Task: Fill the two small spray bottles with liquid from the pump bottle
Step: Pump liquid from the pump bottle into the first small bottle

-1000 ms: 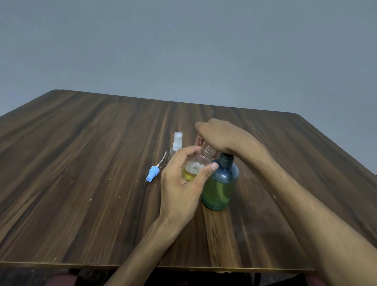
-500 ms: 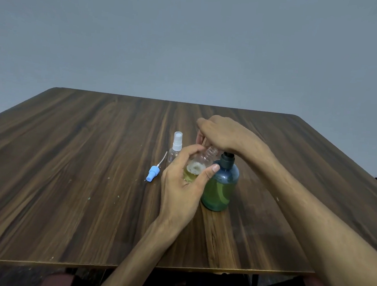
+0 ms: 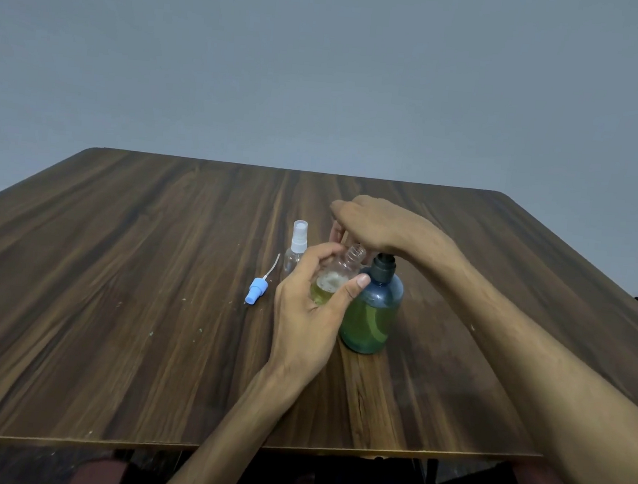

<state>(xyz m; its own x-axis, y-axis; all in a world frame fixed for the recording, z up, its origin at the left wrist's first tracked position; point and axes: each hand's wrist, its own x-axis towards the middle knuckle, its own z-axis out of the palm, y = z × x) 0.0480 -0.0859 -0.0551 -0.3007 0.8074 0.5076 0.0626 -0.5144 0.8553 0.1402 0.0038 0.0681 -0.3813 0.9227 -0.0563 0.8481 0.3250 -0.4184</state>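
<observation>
- Grey wall behind; dark wood table [image 3: 114, 302].
- Left hand [image 3: 306, 317] curled round open bottle [image 3: 335, 281], tilted, neck up-right toward pump bottle [image 3: 375, 311]; yellow liquid low inside.
- Right hand [image 3: 376, 223] laid over pump head, fingers curved down; spout hidden, cannot tell if over neck.
- Capped bottle [image 3: 297, 249] upright just behind left hand.
- Blue sprayer [image 3: 257, 291] lying left.
- Likely next: press, neck kept under spout.

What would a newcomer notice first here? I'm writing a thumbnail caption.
Mid-table, the left hand holds an open small bottle partly filled with yellow liquid. The right hand covers the pump bottle's top beside it. Left of them lies a blue spray cap.
</observation>
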